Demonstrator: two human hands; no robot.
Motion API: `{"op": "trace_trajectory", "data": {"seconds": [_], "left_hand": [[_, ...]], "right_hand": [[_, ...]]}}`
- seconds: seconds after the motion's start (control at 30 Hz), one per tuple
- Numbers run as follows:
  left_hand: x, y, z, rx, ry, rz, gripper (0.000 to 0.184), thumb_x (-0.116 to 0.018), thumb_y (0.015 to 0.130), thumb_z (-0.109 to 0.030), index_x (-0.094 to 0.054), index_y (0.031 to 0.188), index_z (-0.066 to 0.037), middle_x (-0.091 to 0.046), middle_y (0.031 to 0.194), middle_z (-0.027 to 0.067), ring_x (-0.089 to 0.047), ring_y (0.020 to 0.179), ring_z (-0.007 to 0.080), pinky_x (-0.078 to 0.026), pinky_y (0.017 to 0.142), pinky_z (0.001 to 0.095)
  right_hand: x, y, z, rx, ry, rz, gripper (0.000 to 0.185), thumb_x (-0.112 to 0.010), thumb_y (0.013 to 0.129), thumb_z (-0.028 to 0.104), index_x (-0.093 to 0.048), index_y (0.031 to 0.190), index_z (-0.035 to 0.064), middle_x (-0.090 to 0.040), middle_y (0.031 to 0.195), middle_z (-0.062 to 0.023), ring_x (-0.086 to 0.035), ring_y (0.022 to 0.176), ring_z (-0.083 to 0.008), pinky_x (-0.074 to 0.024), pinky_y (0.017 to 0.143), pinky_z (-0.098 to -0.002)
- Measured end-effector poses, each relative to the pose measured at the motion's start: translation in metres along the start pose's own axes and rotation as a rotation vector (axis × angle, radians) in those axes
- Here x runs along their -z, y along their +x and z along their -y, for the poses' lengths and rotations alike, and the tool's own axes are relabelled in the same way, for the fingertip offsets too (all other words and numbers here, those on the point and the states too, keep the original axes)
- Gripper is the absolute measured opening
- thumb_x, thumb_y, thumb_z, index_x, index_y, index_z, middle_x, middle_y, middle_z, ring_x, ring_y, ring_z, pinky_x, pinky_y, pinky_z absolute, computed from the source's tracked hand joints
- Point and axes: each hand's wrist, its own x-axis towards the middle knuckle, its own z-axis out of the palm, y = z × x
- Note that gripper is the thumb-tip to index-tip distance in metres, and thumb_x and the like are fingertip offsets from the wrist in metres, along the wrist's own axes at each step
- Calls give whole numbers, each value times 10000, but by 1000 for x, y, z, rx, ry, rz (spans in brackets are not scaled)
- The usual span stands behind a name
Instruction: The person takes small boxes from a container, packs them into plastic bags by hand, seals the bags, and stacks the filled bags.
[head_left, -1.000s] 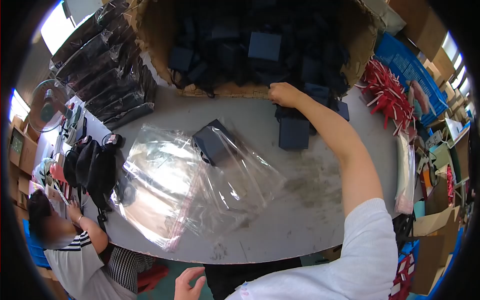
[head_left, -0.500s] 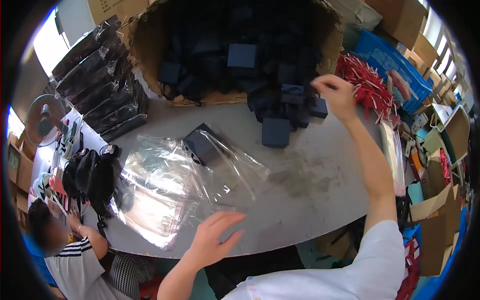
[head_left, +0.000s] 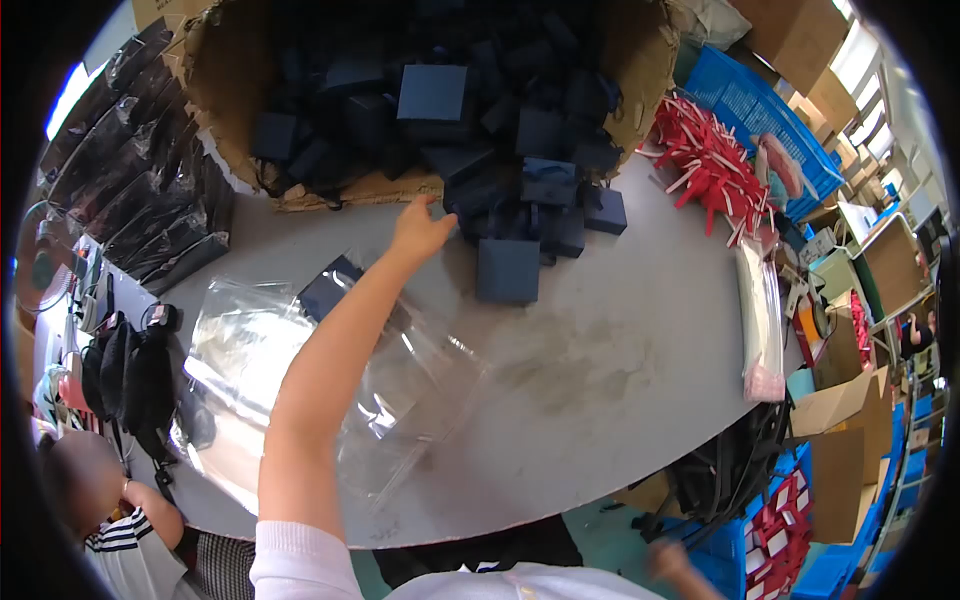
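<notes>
My left hand (head_left: 422, 232) reaches forward to the left edge of a heap of small dark blue boxes (head_left: 507, 271). Its thumb and fingers are apart, with nothing seen in them; I cannot tell whether the fingertips touch a box. Beneath my left forearm, another dark box (head_left: 330, 287) lies among clear plastic bags (head_left: 410, 375), partly hidden by the arm. My right hand (head_left: 672, 562) is low at the right, past the table's front edge and near a blue crate (head_left: 722, 545). It is smeared by motion, so its fingers cannot be made out.
A large cardboard carton (head_left: 222, 95) lies with its mouth toward me, full of dark boxes. Black plastic-wrapped stacks (head_left: 130, 150) stand at left. Red-and-white strips (head_left: 705, 165) and a clear plastic packet (head_left: 762, 320) lie at right. A person (head_left: 130, 540) sits at lower left.
My left hand has moved forward from the near table edge to the boxes. My right hand has dropped from beside the heap to below the table edge. The view has shifted right.
</notes>
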Motion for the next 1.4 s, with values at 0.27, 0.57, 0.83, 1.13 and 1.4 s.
{"op": "trace_trajectory", "data": {"seconds": [0.27,0.57,0.83,1.13,1.4], "left_hand": [[-69,28,-71,434,-50,-149,1048,-816,655,-493,-322,1409,42,-419,1349,306,-541,1171,436,-468,986,418],[-70,10,23,124,-297,-115,849,-748,761,-444,-413,1387,22,-608,1112,203,-604,1077,340,-514,866,410],[-62,42,10,639,-1021,50,445,-629,901,-414,-551,1118,-34,-586,844,79,-592,732,190,-505,604,356],[14,-2,-24,632,-1009,302,332,-682,848,-256,-602,1133,-106,-623,1088,62,-576,984,206,-474,794,324],[66,-186,-126,313,-1202,579,363,-579,925,-247,-543,1220,-38,-629,1163,83,-600,1079,206,-453,928,380]], "right_hand": [[286,38,100,1121,1141,420,235,-583,914,276,-668,873,61,-667,875,-121,-614,737,-248,-502,681,-375],[641,240,117,609,977,-986,200,-656,882,109,-665,1042,-9,-695,945,-110,-655,815,-142,-528,688,-279],[714,375,192,626,278,-1384,351,-685,673,142,-634,988,-5,-637,981,-176,-581,964,-376,-493,841,-456],[661,333,185,1003,624,-1527,274,-722,769,160,-703,1011,33,-700,1043,-93,-602,1070,-318,-475,952,-413],[588,131,182,1201,599,-1833,72,-704,802,64,-679,851,17,-702,929,-91,-662,949,-279,-516,894,-431]]}}
